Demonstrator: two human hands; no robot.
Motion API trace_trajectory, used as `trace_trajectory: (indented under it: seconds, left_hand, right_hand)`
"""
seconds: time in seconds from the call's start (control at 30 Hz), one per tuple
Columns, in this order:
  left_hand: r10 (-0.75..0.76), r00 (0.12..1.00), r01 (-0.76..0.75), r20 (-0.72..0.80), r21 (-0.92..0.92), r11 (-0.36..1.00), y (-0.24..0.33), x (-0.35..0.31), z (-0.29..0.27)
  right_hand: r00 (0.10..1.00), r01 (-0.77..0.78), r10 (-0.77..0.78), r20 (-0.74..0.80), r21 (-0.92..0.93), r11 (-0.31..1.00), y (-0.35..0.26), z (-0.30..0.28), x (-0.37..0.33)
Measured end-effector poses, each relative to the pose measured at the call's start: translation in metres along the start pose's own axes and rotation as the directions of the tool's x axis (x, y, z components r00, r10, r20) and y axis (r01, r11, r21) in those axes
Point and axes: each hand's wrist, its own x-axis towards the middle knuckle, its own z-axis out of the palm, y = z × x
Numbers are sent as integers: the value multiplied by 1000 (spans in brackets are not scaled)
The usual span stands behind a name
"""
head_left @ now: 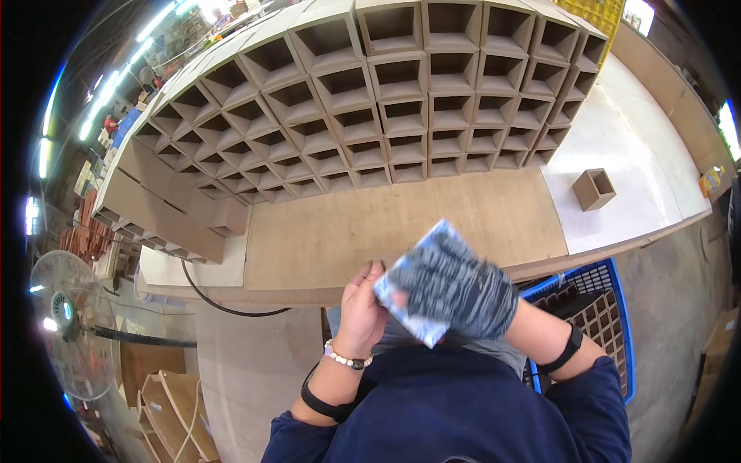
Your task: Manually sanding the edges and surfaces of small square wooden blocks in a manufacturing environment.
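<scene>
My right hand [455, 289] wears a grey and black knitted glove and is closed on a flat blue-and-white patterned piece [430, 330]. I cannot make out whether that piece is a packet or a folded sheet. A fingertip shows bare through the glove. My left hand [361, 305], ungloved with a beaded bracelet at the wrist, is at the left corner of the piece. Its fingers are drawn together, and what they hold, if anything, is hidden. Both hands are over the near edge of the wooden worktable [340, 239].
Stacked open square brown board boxes [386, 116] form a wall along the table's far side. A single box [593, 190] stands on the white sheet at right. Below it is a blue crate [622, 324] holding more boxes. A fan [68, 312] is at left; a black cable [224, 307] hangs near it.
</scene>
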Motion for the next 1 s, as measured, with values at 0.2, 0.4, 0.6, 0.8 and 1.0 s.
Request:
trace_trajectory:
  seconds: [0.2,0.4,0.6,0.8,1.0]
  left_hand:
    - [-30,997,34,-71,55,998,11,-9,28]
    - [3,1000,-3,-23,5,1000,1,-3,9]
    - [30,996,-21,-85,105,994,13,-8,29]
    - [2,998,-5,59,58,998,6,-1,15]
    - [41,993,-28,-107,119,992,3,-3,24]
  right_hand:
    - [960,-267,253,-122,-119,956,35,-4,12]
    - [988,-104,113,-107,90,990,7,5,3]
    - [892,-439,428,-142,-55,897,36,10,-10]
    - [997,-69,68,-25,-28,997,1,2,7]
    - [980,-137,130,-153,-32,990,2,-6,15]
